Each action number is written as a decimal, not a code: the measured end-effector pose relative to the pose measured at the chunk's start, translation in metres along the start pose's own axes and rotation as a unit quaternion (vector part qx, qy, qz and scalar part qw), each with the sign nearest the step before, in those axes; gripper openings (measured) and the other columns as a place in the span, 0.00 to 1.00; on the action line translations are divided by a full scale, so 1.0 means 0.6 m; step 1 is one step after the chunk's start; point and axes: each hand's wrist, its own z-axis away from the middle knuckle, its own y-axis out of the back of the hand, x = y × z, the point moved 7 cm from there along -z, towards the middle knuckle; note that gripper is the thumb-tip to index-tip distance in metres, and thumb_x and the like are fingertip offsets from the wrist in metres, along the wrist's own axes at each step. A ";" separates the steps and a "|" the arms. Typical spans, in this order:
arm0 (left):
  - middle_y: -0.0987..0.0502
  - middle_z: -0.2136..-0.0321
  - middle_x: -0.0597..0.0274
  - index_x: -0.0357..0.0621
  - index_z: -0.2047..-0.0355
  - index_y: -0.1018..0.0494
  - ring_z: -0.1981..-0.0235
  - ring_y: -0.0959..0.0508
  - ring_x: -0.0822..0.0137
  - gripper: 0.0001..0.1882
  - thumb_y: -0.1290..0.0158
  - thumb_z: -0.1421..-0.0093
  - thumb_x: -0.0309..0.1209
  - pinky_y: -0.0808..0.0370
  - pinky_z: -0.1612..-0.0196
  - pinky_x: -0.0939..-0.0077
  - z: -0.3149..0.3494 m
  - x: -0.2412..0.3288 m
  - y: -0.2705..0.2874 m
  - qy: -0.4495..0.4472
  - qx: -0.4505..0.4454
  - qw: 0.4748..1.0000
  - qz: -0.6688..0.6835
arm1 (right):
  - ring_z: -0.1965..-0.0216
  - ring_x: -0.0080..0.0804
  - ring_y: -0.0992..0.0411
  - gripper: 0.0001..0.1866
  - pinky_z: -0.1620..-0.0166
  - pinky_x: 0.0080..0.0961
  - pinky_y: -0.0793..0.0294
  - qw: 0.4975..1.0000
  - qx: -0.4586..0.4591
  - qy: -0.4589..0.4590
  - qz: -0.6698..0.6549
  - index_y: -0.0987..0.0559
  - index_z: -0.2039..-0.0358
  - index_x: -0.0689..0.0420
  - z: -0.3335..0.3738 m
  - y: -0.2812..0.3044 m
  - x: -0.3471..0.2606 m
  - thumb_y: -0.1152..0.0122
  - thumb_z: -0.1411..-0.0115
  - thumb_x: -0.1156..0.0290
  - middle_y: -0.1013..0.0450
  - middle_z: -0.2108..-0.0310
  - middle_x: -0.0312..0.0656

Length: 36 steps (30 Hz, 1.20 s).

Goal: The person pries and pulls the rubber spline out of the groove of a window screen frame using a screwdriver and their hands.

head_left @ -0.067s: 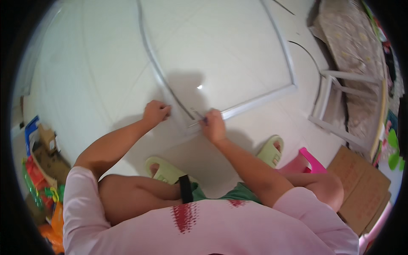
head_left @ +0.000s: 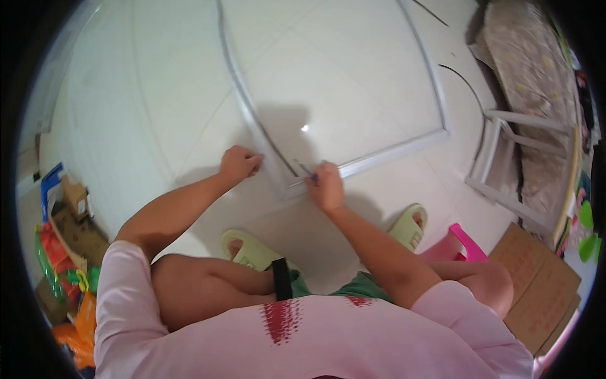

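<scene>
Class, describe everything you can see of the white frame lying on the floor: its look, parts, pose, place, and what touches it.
The white frame lies flat on the pale tiled floor, in front of the crouching person. It is a large rectangle of thin, pale strips that look like plastic or metal; the tiles show through it. Its near corner points toward the person. The left hand presses beside that corner, and the right hand holds a thin tool against it.

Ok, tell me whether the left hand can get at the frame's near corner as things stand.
Probably yes. The left hand already rests on the white frame just left of that corner, the floor between is bare, and the right hand with its thin tool sits on the corner's other side.
</scene>
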 end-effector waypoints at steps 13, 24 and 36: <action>0.37 0.42 0.59 0.45 0.47 0.33 0.36 0.44 0.57 0.33 0.36 0.53 0.36 0.44 0.36 0.57 0.033 0.096 0.021 -0.366 0.146 0.849 -0.351 | 0.62 0.48 0.36 0.12 0.58 0.41 0.33 0.998 -0.021 -0.035 0.049 0.28 0.77 0.60 -0.002 0.005 -0.011 0.31 0.57 0.74 0.34 0.70 0.45; 0.33 0.45 0.60 0.54 0.47 0.29 0.37 0.41 0.54 0.29 0.39 0.52 0.33 0.41 0.36 0.57 0.027 0.074 0.011 -0.409 0.114 0.842 -0.333 | 0.83 0.34 0.39 0.17 0.75 0.30 0.35 0.978 0.086 -0.169 -0.087 0.31 0.83 0.60 -0.103 0.043 -0.014 0.30 0.52 0.69 0.35 0.86 0.41; 0.29 0.47 0.66 0.58 0.59 0.22 0.40 0.36 0.60 0.19 0.38 0.54 0.35 0.38 0.40 0.52 0.028 0.033 0.035 -0.568 0.162 0.779 -0.209 | 0.69 0.50 0.30 0.11 0.65 0.40 0.29 0.990 -0.088 -0.110 0.003 0.29 0.80 0.61 -0.257 -0.092 -0.138 0.33 0.54 0.74 0.35 0.70 0.52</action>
